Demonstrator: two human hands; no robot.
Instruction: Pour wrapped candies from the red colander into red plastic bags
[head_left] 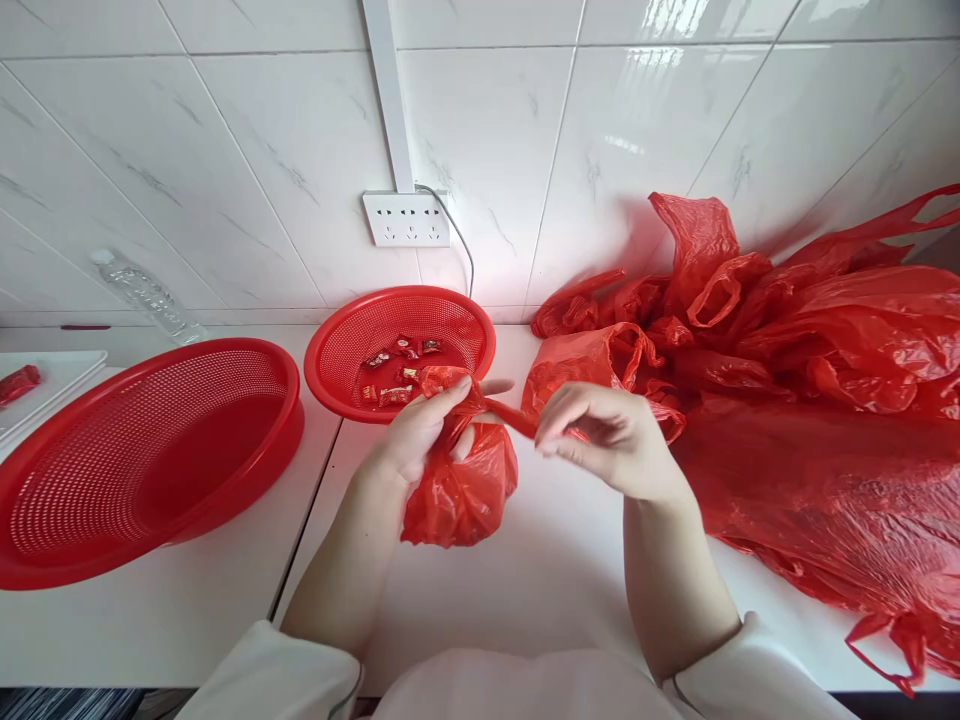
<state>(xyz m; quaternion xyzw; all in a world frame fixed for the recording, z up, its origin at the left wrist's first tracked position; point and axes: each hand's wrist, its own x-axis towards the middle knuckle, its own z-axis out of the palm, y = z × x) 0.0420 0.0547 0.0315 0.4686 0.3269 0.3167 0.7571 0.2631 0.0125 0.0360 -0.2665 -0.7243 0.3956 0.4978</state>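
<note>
My left hand point(424, 430) is closed around the neck of a small filled red plastic bag point(461, 490) that hangs just above the white counter. My right hand point(607, 435) pinches one twisted handle of that same bag and pulls it to the right. Behind my hands stands a small red perforated basket point(337, 360) holding several wrapped candies point(394, 375). A heap of empty red plastic bags point(810, 380) covers the counter on the right.
A large empty red perforated basket point(142, 450) sits at the left. A white tray point(56, 375) with a red item lies at the far left, a plastic bottle point(146, 295) leans by the tiled wall, and a power socket point(405, 218) is mounted above.
</note>
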